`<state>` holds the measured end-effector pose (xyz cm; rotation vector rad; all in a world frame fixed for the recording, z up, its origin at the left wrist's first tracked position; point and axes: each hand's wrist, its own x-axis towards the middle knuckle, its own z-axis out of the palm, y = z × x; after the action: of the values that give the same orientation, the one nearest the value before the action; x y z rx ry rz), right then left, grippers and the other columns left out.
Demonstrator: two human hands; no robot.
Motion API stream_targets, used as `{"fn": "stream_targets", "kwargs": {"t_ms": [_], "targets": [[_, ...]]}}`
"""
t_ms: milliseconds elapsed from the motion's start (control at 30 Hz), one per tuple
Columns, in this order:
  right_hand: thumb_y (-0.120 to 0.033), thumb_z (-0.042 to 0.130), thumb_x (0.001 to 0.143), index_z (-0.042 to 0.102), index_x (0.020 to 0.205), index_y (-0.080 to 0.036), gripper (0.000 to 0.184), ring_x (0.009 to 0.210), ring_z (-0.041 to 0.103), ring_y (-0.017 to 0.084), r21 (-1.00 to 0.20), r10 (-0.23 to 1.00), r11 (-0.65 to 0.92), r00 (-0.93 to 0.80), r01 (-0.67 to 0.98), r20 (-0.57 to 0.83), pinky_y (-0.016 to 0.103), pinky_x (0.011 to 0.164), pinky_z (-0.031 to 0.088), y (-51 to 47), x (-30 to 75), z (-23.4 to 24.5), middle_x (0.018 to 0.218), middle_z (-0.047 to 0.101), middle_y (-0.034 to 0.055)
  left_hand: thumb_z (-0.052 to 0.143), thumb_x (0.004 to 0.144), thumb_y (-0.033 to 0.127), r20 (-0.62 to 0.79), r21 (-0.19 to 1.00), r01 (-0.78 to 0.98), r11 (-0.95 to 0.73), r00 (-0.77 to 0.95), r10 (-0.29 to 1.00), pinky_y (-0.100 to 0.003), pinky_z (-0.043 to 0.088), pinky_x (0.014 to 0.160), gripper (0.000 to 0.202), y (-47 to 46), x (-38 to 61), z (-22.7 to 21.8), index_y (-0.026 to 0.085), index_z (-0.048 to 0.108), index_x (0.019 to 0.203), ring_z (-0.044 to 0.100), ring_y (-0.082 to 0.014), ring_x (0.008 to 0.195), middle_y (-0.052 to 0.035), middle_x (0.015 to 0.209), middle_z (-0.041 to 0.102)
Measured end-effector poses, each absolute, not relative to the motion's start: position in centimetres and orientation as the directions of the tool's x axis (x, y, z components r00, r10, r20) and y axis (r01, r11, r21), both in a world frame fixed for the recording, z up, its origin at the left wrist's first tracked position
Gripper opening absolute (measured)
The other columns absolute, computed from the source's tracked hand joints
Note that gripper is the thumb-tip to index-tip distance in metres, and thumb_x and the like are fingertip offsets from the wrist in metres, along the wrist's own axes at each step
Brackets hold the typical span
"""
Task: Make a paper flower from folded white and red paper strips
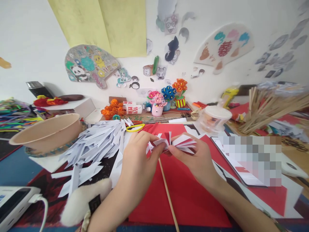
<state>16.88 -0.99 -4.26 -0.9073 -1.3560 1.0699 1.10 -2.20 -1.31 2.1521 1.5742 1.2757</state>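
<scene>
Between my two hands is a fan-like bunch of folded white and red paper strips (pixel 184 141), held above a red paper sheet (pixel 193 199). My left hand (pixel 140 154) pinches its left side with thumb and fingers. On the other side, my right hand (pixel 193 156) grips the folds, its thumb near the middle. A thin wooden stick (pixel 167 191) runs down from beneath the bunch toward the front edge; whether it is joined to the paper is hidden by my fingers. Left of my left hand lies a heap of white paper strips (pixel 100 141).
Yellow-handled scissors (pixel 135 128) lie behind the heap, and a beige bowl (pixel 48 132) stands left. On the right are a phone (pixel 238 161), a lidded plastic cup (pixel 216 116) and a bundle of wooden sticks (pixel 263 109). Pots of craft flowers (pixel 157 109) line the wall. A power bank (pixel 16 206) sits front left.
</scene>
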Motion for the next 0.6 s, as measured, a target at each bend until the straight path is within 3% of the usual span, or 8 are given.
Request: {"fn": "stream_targets", "kwargs": {"t_ms": [133,233,500,600], "targets": [[-0.034,0.077,0.079,0.068,0.085,-0.022,0.016,0.07,0.071,0.017,-0.941,0.937,0.333,-0.095,-0.054,0.337,0.026,0.064,0.059,-1.0,17.0,-4.4,0.077,0.073,-0.0005,0.067,0.084,0.014,0.524,0.594,0.665,-0.453,0.108,0.845,-0.029,0.041,0.065,0.012,-2.0,0.7,-1.1,0.021,0.066,0.073,0.054,-0.0165,0.07,0.0014,0.075,0.068],[-0.028,0.076,0.081,0.068,0.088,-0.023,0.011,0.078,0.072,0.018,-0.89,0.885,0.456,-0.094,-0.021,0.456,0.028,0.071,0.06,-0.9,17.1,-4.5,0.085,0.074,0.0008,0.068,0.081,0.011,0.594,0.53,0.679,-0.508,0.13,0.794,-0.029,0.042,0.063,0.011,-2.2,0.6,-1.0,0.02,0.065,0.076,0.055,-0.0175,0.072,0.0006,0.076,0.068],[-0.013,0.067,0.088,0.072,0.102,-0.025,0.02,0.097,0.07,0.021,-0.607,0.604,0.794,-0.076,-0.027,0.794,0.034,0.086,0.058,-1.3,17.5,-4.5,0.097,0.076,0.0035,0.057,0.08,-0.005,0.884,0.201,0.748,-0.633,0.14,0.446,-0.029,0.044,0.066,0.025,-4.7,1.5,-1.5,0.019,0.065,0.083,0.055,-0.0158,0.071,-0.0021,0.078,0.07],[-0.01,0.067,0.087,0.071,0.106,-0.026,0.026,0.096,0.071,0.022,-0.542,0.538,0.84,-0.08,-0.033,0.839,0.038,0.085,0.058,-1.6,17.7,-4.4,0.099,0.076,0.0044,0.06,0.083,0.002,0.908,0.056,0.761,-0.646,0.231,0.35,-0.03,0.045,0.065,0.022,-5.7,0.8,-1.6,0.021,0.069,0.091,0.059,-0.0164,0.07,-0.0022,0.082,0.073]]}}
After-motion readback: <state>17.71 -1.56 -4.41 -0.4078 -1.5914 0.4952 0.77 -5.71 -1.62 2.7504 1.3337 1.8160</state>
